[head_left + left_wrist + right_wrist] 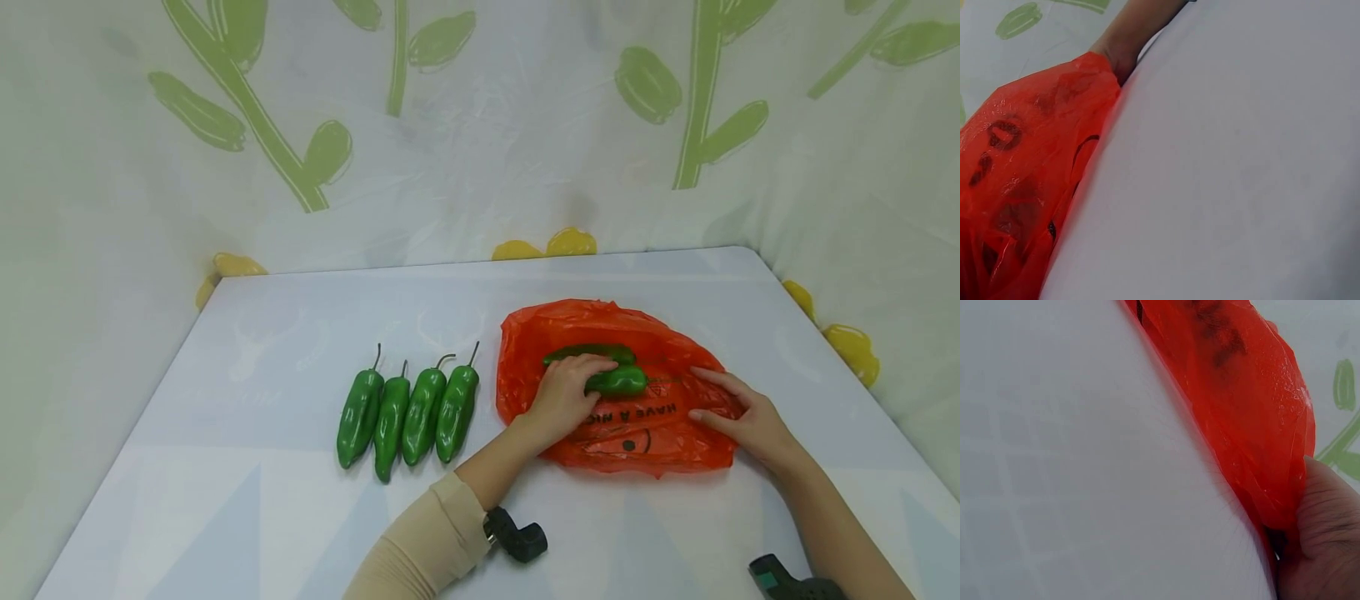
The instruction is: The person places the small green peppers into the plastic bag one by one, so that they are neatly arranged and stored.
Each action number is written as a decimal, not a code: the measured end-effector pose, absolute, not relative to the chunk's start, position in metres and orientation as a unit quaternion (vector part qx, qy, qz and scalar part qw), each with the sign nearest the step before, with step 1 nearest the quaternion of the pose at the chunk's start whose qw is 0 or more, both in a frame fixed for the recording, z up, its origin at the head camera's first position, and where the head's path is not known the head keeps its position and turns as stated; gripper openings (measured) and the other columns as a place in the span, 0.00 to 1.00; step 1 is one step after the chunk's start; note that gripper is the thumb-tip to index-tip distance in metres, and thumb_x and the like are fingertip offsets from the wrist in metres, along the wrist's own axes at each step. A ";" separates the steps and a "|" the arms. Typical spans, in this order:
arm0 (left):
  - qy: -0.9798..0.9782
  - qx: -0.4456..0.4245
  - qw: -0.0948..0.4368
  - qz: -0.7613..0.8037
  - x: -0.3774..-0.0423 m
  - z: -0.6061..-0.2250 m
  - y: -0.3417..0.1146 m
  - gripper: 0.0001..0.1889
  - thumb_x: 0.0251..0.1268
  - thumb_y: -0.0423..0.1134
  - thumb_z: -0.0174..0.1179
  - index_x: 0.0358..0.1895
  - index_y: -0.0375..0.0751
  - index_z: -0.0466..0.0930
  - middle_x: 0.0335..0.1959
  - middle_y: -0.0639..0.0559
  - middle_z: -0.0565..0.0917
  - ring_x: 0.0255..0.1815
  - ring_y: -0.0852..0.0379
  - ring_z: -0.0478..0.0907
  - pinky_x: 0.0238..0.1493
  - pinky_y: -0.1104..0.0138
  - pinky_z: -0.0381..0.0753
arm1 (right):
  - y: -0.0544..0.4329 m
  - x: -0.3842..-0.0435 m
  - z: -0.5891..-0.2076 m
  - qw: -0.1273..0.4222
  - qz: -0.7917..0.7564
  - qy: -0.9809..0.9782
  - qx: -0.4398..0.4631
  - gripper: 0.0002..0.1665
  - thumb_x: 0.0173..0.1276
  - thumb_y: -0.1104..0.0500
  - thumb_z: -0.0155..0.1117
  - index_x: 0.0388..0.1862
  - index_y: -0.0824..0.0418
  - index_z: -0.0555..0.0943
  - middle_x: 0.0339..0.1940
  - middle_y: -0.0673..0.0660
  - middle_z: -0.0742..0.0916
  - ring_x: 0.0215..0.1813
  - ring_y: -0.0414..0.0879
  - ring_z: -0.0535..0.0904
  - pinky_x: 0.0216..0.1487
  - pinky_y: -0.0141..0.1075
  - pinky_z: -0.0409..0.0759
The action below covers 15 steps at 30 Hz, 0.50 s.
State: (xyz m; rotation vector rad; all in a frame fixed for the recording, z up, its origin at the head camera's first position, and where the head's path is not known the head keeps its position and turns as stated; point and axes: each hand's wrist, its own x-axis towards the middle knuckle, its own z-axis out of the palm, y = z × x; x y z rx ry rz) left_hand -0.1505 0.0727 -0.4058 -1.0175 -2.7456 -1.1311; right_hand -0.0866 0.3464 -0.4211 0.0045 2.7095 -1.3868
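A red plastic bag [667, 442] with dark printing lies spread on the table. My left hand [564, 392] reaches over its left part, thumb and fingers around a green chili pepper [626, 382]. Just behind that one, another green chili pepper [577, 350] lies on the red plastic. At the bag's right end my right hand [753, 425] rests with thumb and forefinger extended and spread apart. The right wrist view shows its thumb [1325, 494] against the bag's edge. Only the bag and the other hand's wrist show in the left wrist view; the gripped pepper is hidden there.
Several green chili peppers [423, 417] with stems pointing away lie side by side left of the bag. The white table [285, 367] ends at a patterned curtain [487, 150] behind. A black wrist device [517, 537] sits by the left sleeve.
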 end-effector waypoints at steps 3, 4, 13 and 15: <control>-0.875 -0.322 0.018 -0.360 -0.152 -0.408 0.073 0.22 0.60 0.27 0.59 0.58 0.47 0.78 0.58 0.54 0.79 0.60 0.55 0.73 0.65 0.59 0.66 | 0.346 -0.086 -0.421 0.048 -0.458 0.888 -0.002 0.36 0.67 0.51 0.61 0.72 0.48 0.62 0.68 0.53 0.67 0.67 0.51 0.57 0.46 0.16 0.70; -0.877 -0.321 0.026 -0.357 -0.153 -0.409 0.073 0.22 0.59 0.28 0.59 0.58 0.47 0.78 0.58 0.54 0.79 0.60 0.55 0.73 0.64 0.59 0.67 | 0.346 -0.086 -0.421 0.048 -0.459 0.887 -0.002 0.36 0.67 0.52 0.61 0.72 0.48 0.62 0.68 0.53 0.67 0.67 0.51 0.57 0.46 0.17 0.70; -0.882 -0.311 0.049 -0.351 -0.153 -0.410 0.073 0.21 0.58 0.31 0.63 0.56 0.49 0.80 0.56 0.55 0.80 0.58 0.56 0.74 0.59 0.62 0.68 | 0.345 -0.086 -0.422 0.054 -0.461 0.886 0.003 0.37 0.67 0.51 0.62 0.73 0.49 0.62 0.70 0.61 0.64 0.68 0.55 0.56 0.46 0.17 0.71; -0.883 -0.309 0.050 -0.351 -0.153 -0.410 0.072 0.21 0.58 0.34 0.64 0.56 0.49 0.80 0.55 0.56 0.80 0.57 0.56 0.74 0.59 0.62 0.68 | 0.345 -0.086 -0.422 0.053 -0.464 0.884 0.002 0.37 0.67 0.51 0.62 0.73 0.49 0.62 0.70 0.59 0.65 0.67 0.51 0.57 0.46 0.17 0.71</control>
